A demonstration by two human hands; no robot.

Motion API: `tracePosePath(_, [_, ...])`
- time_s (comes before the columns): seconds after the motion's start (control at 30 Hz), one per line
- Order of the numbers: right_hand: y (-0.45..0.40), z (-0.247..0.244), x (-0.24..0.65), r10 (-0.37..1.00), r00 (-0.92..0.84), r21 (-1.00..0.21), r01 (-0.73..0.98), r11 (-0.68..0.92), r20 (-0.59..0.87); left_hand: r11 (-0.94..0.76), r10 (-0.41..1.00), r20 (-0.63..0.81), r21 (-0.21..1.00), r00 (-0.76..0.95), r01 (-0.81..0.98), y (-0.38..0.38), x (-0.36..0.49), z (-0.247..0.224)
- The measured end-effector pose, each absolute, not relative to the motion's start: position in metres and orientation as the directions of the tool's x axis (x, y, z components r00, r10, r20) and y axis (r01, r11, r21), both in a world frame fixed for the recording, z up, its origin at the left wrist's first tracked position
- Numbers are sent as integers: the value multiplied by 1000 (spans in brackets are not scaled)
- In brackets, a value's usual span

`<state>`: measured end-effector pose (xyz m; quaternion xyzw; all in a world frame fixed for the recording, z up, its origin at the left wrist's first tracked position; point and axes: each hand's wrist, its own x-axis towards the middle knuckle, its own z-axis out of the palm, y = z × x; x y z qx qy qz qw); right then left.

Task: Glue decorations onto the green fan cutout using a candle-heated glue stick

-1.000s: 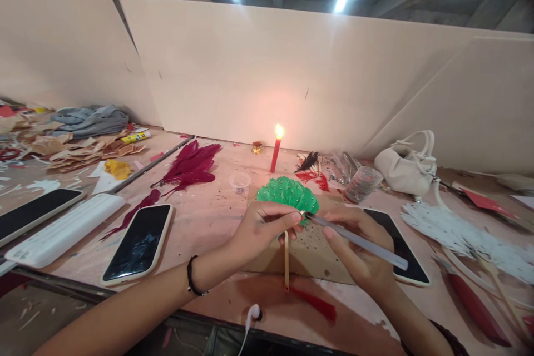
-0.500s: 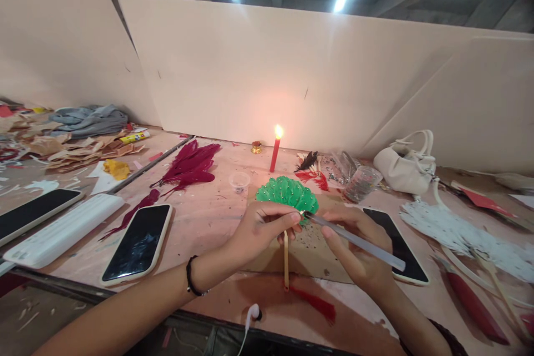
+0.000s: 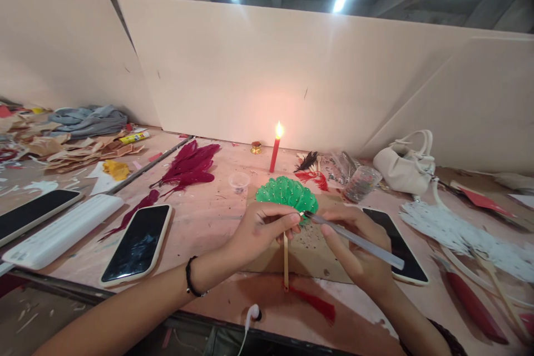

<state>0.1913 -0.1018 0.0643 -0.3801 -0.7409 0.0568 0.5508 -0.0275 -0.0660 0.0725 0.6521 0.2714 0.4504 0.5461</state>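
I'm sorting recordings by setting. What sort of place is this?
Probably a craft workroom, judging by the magenta feathers, brown scraps and green beaded piece.

A white handbag (image 3: 403, 169) is set down near the tall pale boards (image 3: 250, 55) by which the counter (image 3: 200, 231) is backed. To the left, a long white object (image 3: 64, 231) is laid between two dark-screened phones (image 3: 137, 245); farther back, brown paper scraps (image 3: 85, 159) are strewn near a bundled grey cloth (image 3: 89, 122). Lights (image 3: 340, 3) are seen overhead.
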Motion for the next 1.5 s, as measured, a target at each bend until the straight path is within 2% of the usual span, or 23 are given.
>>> tracePosePath(0.3, [-104, 67, 193, 623, -175, -473, 507, 721, 762, -246, 864, 279, 960, 419, -133, -65, -27, 71])
tracePosePath(0.6, [-106, 69, 191, 599, -123, -463, 518, 719, 791, -259, 856, 285, 959, 432, -120, -65, -27, 69])
tracePosePath(1.5, [-101, 64, 192, 589, -173, -429, 531, 731, 790, -268, 846, 292, 956, 446, -117, -67, -27, 70])
